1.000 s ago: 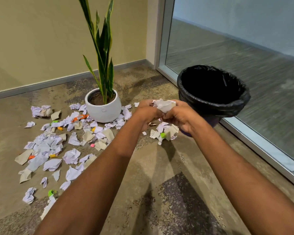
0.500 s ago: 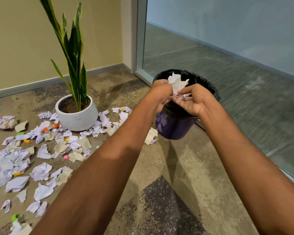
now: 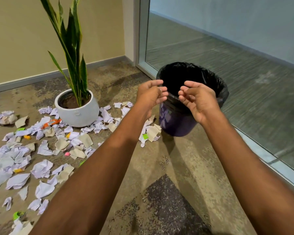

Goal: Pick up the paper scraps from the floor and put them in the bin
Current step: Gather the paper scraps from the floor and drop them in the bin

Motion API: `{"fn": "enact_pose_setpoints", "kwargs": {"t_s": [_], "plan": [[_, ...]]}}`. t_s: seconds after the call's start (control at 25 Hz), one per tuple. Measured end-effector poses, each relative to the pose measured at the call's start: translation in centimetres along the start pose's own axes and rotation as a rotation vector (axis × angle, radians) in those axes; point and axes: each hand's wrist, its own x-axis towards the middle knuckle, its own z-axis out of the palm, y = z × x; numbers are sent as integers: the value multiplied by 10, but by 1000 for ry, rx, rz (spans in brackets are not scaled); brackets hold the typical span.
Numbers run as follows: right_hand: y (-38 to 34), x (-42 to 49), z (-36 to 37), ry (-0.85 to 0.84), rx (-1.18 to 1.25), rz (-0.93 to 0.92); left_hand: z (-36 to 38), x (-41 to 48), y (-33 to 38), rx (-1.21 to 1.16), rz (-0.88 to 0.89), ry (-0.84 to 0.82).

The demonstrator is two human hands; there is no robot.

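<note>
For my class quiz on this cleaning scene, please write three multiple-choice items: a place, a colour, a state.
1. Seen from the white pot, where is the bin?
A) to its left
B) to its right, beside the glass panel
C) behind it, against the wall

2. What colour is the bin liner?
A) white
B) black
C) green

3. What do the left hand and right hand hold?
A) both hold paper
B) only the left holds paper
C) nothing

Key: 1 B, it stands by the glass; 2 B, black plastic covers the rim; 3 C, both are relaxed and empty.
</note>
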Motion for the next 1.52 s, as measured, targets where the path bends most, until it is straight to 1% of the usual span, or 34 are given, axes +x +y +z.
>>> {"fn": "enact_pose_setpoints", "kwargs": {"t_s": [0.08,0.2,0.28,0.4,0.48,0.64,0.76,0.84,0.88,1.0,1.16,1.2,1.32,1.36,1.44,1.52], "plan": [[19,-3,5,-146,-112,-8,-22,6,-15,66,-39,62],[50,1,15,-277,-239,-35,-56,16,-48,177,-116,136],[73,9,21,-315,-375,-22,-78,22,-73,256,-170,183],[116,27,20,-313,-639,32,-106,26,-108,438,-234,213],[145,38,12,-332,-805,58,-120,29,-127,584,-247,159],[191,57,-4,-416,-1244,45,-133,34,-154,947,-223,0],[213,71,-8,-546,-1389,82,-133,35,-169,1147,-116,-73],[223,74,-11,-599,-1507,32,-133,37,-175,1279,-30,-117],[226,74,-11,-601,-1557,-8,-132,37,-176,1337,-37,-134],[233,67,-8,-580,-1594,-90,-131,38,-179,1446,-109,-185],[233,66,1,-601,-1561,-89,-135,39,-176,1398,-74,-183],[230,69,5,-576,-1506,-77,-136,40,-175,1373,-61,-172],[221,91,22,-501,-1245,-2,-141,41,-175,1352,-17,-144],[220,102,27,-492,-1242,-4,-142,41,-175,1347,-3,-142],[223,120,35,-504,-1340,-1,-145,43,-175,1318,23,-142],[230,128,38,-529,-1426,51,-149,44,-176,1265,54,-128]]}}
